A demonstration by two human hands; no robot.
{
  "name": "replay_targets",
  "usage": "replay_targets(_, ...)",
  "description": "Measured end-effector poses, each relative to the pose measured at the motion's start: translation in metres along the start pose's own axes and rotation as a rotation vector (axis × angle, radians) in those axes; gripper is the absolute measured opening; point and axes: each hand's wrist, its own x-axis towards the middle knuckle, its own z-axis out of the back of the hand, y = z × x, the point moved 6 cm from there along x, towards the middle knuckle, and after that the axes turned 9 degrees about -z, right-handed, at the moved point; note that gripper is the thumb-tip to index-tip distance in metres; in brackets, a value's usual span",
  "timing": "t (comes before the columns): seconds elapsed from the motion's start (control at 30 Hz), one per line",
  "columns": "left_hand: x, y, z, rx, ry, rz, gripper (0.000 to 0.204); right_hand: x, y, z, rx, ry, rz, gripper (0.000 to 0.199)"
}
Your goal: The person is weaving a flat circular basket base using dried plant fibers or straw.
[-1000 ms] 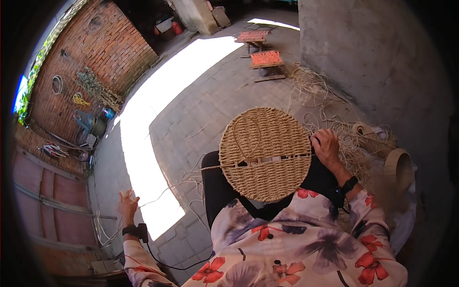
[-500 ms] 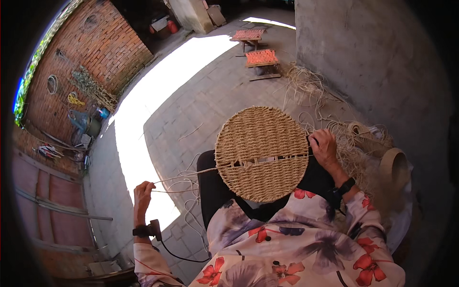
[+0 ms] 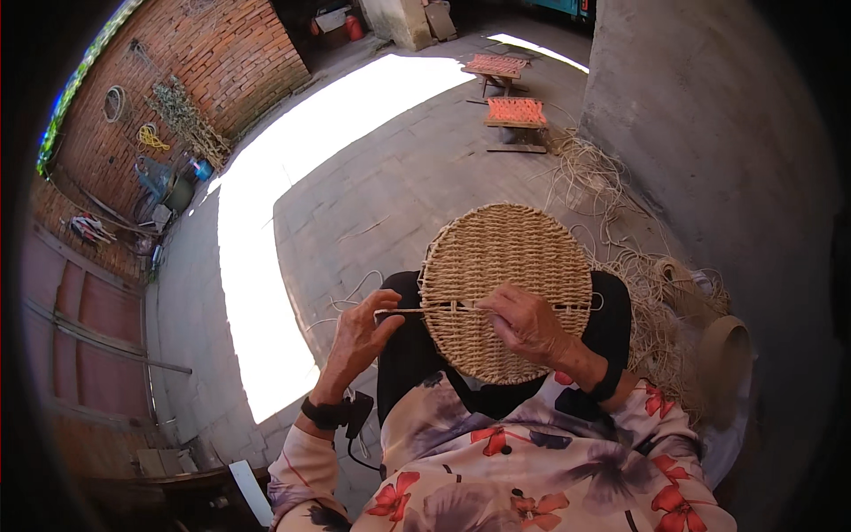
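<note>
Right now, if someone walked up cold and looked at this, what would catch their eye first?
Most likely the round woven straw mat on the person's lap at centre, with the right hand pressed on it and the left hand pinching a strand at its left edge. Next, the bright sunlit patch on the paved yard to the left, and the loose straw pile by the grey wall on the right.

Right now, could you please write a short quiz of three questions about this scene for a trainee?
1. True or false: the right hand rests on the round woven straw mat.
2. What does the left hand pinch? A) thin straw cord B) red brick
3. The two small woven stools stand on the paved ____.

Key: 1 true; 2 A; 3 floor.
</note>
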Motion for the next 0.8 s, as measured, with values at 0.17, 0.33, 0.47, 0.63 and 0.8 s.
replay_targets(0.17,-0.008,0.005,-0.011,-0.076,-0.067,-0.103,0.013,0.005,0.008,-0.016,-0.17,0.028,0.015,0.029)
replay_targets(0.33,-0.009,0.005,-0.01,-0.079,-0.127,-0.246,0.01,0.003,0.006,-0.013,-0.134,0.008,-0.052,0.029)
replay_targets(0.47,-0.002,-0.003,-0.004,-0.06,-0.198,-0.393,0.009,0.004,0.008,-0.014,-0.16,0.006,-0.067,0.029)
replay_targets(0.63,0.009,0.003,-0.005,-0.098,-0.227,-0.419,0.009,0.008,0.012,-0.013,-0.193,0.018,-0.063,0.026)
replay_targets(0.8,0.013,0.013,-0.023,0.086,-0.152,-0.136,0.009,0.013,0.013,-0.011,-0.04,-0.015,-0.231,0.027)
